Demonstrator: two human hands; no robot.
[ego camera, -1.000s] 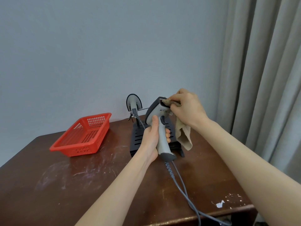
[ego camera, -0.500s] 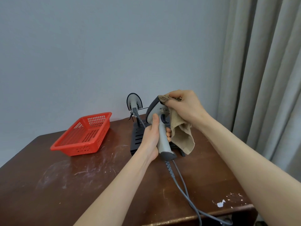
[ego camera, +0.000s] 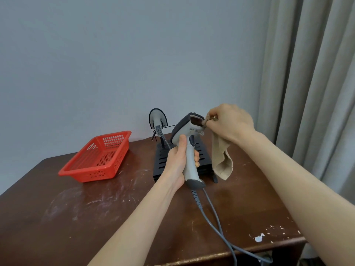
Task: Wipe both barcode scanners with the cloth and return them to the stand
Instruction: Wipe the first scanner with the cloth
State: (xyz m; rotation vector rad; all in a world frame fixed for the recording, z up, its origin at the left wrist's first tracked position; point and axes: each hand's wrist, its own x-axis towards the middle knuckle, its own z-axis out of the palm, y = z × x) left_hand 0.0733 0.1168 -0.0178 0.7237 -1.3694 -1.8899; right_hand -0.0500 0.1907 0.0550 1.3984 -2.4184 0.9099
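Held scanner: pistol-shaped barcode scanner point(ego camera: 185, 129) with a smooth white plastic body, a dark grey hood and a dark grey heel. It is held upright above the slotted black stand point(ego camera: 161, 160), clear of it. A ribbed grey cable point(ego camera: 197, 199) runs from the heel across the table and over its near edge.

Left hand point(ego camera: 176, 164): wrapped round the handle, thumb laid up the near side, fingertips showing past the far side.

Right hand point(ego camera: 231, 124): fingers curled, pinching a bunched corner of the soft beige woven cloth point(ego camera: 221, 162) against the right edge of the scanner head. The rest of the cloth hangs limp to the right of the handle and touches neither.

Change from 0.5 s ago: the cloth was draped over the top and side of the head. It is now drawn off to the right, and a dark, possibly reddish, scan window is exposed.

Second scanner point(ego camera: 157, 120): the same type, seated at the stand's rear left with its rounded, dark-rimmed head uppermost.

Surroundings: scuffed dark brown wooden table point(ego camera: 86, 217), chipped at the near right. A red perforated plastic basket point(ego camera: 99, 158) sits to the left of the stand.
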